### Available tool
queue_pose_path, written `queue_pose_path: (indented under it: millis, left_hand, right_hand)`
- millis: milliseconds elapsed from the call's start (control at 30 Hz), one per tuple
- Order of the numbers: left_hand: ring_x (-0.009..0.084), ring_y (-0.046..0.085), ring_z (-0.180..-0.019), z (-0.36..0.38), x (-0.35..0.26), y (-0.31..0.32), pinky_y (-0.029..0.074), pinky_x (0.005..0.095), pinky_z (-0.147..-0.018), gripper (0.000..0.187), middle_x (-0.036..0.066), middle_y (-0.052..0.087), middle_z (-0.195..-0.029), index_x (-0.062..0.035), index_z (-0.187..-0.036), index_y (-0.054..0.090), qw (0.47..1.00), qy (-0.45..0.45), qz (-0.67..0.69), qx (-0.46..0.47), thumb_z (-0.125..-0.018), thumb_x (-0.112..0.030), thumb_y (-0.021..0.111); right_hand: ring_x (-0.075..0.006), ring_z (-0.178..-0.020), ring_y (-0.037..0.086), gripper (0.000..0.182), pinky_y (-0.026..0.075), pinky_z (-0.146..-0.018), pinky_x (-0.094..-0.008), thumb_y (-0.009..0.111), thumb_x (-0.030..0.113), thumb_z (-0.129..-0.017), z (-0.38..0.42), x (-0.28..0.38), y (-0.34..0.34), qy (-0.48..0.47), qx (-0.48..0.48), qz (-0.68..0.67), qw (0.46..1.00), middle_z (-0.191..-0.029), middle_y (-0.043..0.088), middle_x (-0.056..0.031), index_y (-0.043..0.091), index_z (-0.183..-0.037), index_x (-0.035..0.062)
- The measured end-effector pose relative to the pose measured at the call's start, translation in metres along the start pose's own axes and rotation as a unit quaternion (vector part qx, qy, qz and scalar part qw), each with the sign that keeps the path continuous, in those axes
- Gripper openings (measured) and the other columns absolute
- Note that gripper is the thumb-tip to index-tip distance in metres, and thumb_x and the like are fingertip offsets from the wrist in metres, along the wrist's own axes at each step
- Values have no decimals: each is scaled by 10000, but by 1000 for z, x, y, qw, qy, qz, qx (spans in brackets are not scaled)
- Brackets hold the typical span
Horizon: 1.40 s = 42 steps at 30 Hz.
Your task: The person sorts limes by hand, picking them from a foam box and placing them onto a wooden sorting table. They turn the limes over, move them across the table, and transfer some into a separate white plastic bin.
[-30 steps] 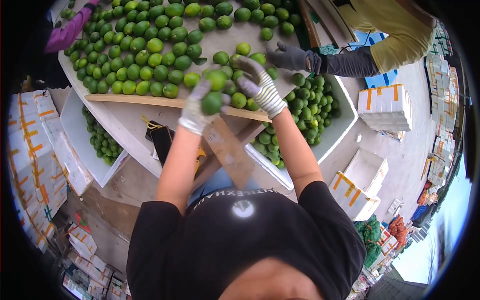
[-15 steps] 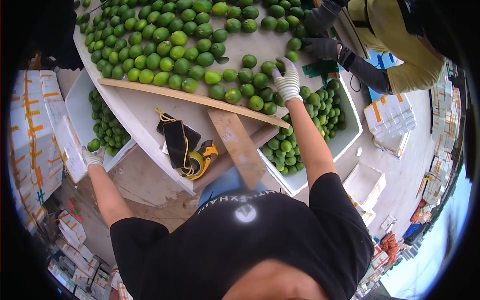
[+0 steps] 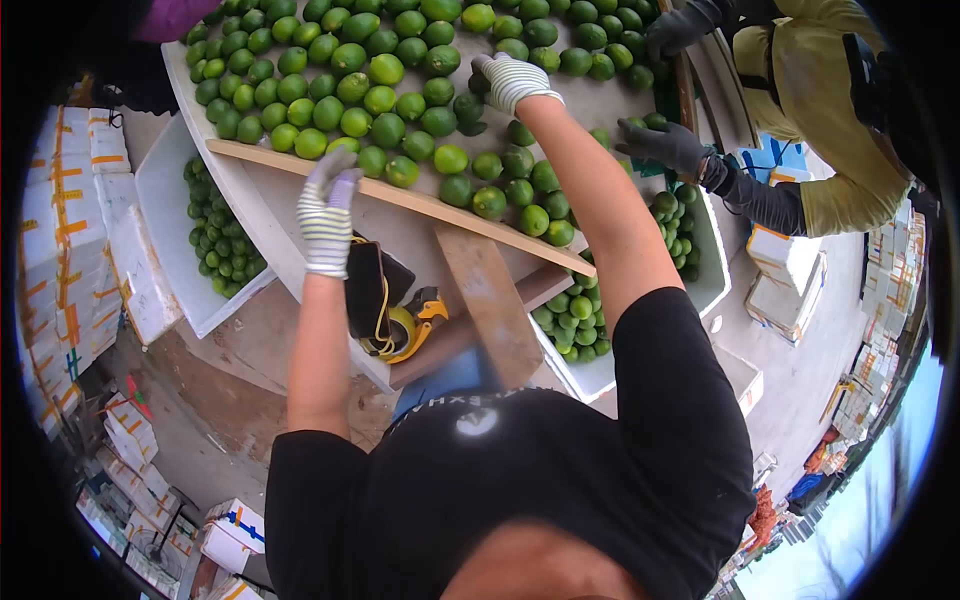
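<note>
My right hand (image 3: 520, 82), in a white-and-grey striped glove, reaches over the sorting table. Its fingers are curled on a dark green lime (image 3: 480, 84), partly hidden by the glove. A dark leaf (image 3: 472, 128) lies just below. My left hand (image 3: 328, 215), gloved alike, is raised over the wooden strip (image 3: 420, 203) along the near edge of the limes. Its fingers are extended and slightly apart, close to a lime (image 3: 345, 146), and I see nothing held. Many green limes (image 3: 350, 58) cover the table beyond the strip.
White bins of limes stand left (image 3: 205, 300) and right (image 3: 715, 250). A phone (image 3: 366, 290) and yellow tape dispenser (image 3: 405, 325) lie near me. At right, a co-worker's dark-gloved hand (image 3: 665, 148) is by the limes. Stacked white foam boxes (image 3: 55, 240) stand at left.
My left hand has moved from the left bin, where it was at a lime, up to the wooden strip. My right hand has moved up and left across the limes.
</note>
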<state>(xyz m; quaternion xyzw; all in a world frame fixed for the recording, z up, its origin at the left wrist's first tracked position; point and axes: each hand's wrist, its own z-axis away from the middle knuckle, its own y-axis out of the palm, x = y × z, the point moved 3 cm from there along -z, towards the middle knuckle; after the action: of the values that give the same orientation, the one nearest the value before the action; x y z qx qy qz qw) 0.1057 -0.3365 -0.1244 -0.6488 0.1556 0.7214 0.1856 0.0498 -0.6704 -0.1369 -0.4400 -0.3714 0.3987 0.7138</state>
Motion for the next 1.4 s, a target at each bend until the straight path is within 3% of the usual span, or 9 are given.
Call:
queue_pose_path:
  millis: [167,267,533,667,967,1200,1233,1333,1400]
  left_hand:
    - [219,671,-906,12,7,55,577,336,-771,368,154,646,-1186,-50,-1328,577,965,-147,218,-5,-966,-113,600]
    - [220,671,-899,18,6,82,580,327,-758,387,165,624,-1223,-48,-1346,555,935,-198,289,48,-965,-107,591]
    - [209,669,-873,4,-15,151,582,320,-740,394,168,622,-1233,-43,-1354,538,960,-168,213,71,-965,-90,580]
    - [221,681,-872,11,8,146,592,335,-727,399,179,625,-1223,-27,-1355,531,954,-196,213,76,-966,-99,586]
    - [263,664,-991,15,15,144,584,408,-831,504,179,587,-1283,-33,-1389,505,903,-240,325,149,-938,-205,651]
    - [279,596,-1109,25,-13,192,521,449,-927,484,112,603,-1265,-72,-1341,528,711,-341,573,225,-955,-348,624]
    - [275,610,-1025,30,-21,193,529,409,-817,493,113,613,-1243,-94,-1357,521,714,-371,565,180,-974,-401,573]
    - [267,611,-923,28,-15,171,506,364,-709,514,115,616,-1223,-113,-1375,511,689,-326,591,264,-989,-452,513]
    - [208,548,-757,27,-21,138,457,332,-618,489,125,622,-1178,-109,-1362,515,727,-332,570,191,-1004,-439,479]
  right_hand:
    - [-214,-949,644,477,533,-839,-328,652,228,-916,26,-49,47,113,-20,-359,926,-1152,674,-111,532,-1357,90]
    - [-225,-962,667,553,531,-900,-332,674,222,-876,68,-72,54,159,40,-718,677,-1121,686,-106,522,-1389,81]
    - [-303,-1146,626,617,521,-979,-381,665,82,-838,66,-32,21,-10,-170,-297,940,-1375,570,-155,496,-1425,167]
    - [-382,-1207,573,656,481,-1027,-430,690,145,-802,41,-10,32,35,-73,-139,987,-1398,525,-188,485,-1424,169]
    - [-254,-1126,616,756,500,-977,-358,876,245,-687,108,-13,46,-36,-170,-639,749,-1223,638,-161,549,-1332,22]
    - [-242,-1034,633,609,522,-916,-362,863,260,-697,174,13,-12,-103,-267,-451,845,-1142,645,-141,645,-1221,40]
    - [-257,-1067,618,570,506,-937,-374,836,262,-718,188,15,-13,-32,-204,-627,751,-1161,634,-147,650,-1215,56]
    - [-304,-1143,582,580,464,-999,-410,776,256,-766,192,-23,38,30,-307,-579,754,-1290,583,-155,601,-1297,103]
    - [-339,-1215,532,593,412,-1049,-466,767,296,-775,207,-32,41,59,-304,-347,885,-1338,553,-159,590,-1313,118]
